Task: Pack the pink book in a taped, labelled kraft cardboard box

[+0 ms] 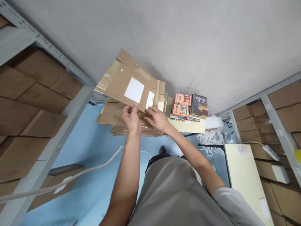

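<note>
The left hand (pixel 131 118) pinches the lower edge of a flattened brown cardboard box (pixel 125 74) bearing a white rectangular label (pixel 134 89), tilted above a stack of flat brown cardboard (pixel 110 116) at the pale-yellow tabletop's (pixel 194 127) left end, while the right hand (pixel 158 119) touches near its lower right, grip unclear.

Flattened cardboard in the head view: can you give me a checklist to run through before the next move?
1. Left hand gripping the near edge of the raised cardboard sheet: ok.
2. Right hand at the cardboard: ok, by the smaller white label.
3. Larger white label uncovered: ok.
4. Raised sheet free of the stack beneath: cannot tell, contact partly hidden.
5. Pink-covered books apart from both hands: ok.
</note>
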The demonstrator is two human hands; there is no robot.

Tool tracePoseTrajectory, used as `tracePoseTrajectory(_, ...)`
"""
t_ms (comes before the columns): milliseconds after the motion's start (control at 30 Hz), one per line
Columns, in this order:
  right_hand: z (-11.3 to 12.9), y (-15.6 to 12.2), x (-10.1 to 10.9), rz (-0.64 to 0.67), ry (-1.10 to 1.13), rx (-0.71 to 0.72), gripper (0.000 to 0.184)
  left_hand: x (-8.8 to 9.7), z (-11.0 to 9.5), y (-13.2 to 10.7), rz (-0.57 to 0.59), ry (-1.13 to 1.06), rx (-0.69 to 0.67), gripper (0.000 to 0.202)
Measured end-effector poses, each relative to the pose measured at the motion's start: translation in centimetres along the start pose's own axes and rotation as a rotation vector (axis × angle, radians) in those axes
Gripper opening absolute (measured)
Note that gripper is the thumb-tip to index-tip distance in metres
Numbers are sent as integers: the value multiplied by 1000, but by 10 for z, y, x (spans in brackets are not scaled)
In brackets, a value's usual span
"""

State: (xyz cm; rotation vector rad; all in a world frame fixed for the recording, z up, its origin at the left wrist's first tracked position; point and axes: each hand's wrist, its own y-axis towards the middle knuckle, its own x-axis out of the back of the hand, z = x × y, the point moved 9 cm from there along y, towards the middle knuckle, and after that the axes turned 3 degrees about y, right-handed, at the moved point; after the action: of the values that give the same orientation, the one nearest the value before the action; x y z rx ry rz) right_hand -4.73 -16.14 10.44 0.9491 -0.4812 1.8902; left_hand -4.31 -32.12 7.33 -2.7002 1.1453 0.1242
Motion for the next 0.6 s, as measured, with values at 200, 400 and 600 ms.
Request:
tracePoseTrajectory(200,-47,-89,113,-422,144,-52,52,-74,-28,-49,295,-35,-218,56)
tracePoseTrajectory(400,-165,-295,242,-944,61,-478,77,-179,4,-156,750,-33,-70,56)
tracePoseTrajectory(600,-229,-524,247,-1221,261,-873,106,-262,40,-317,1202,73,24,46)
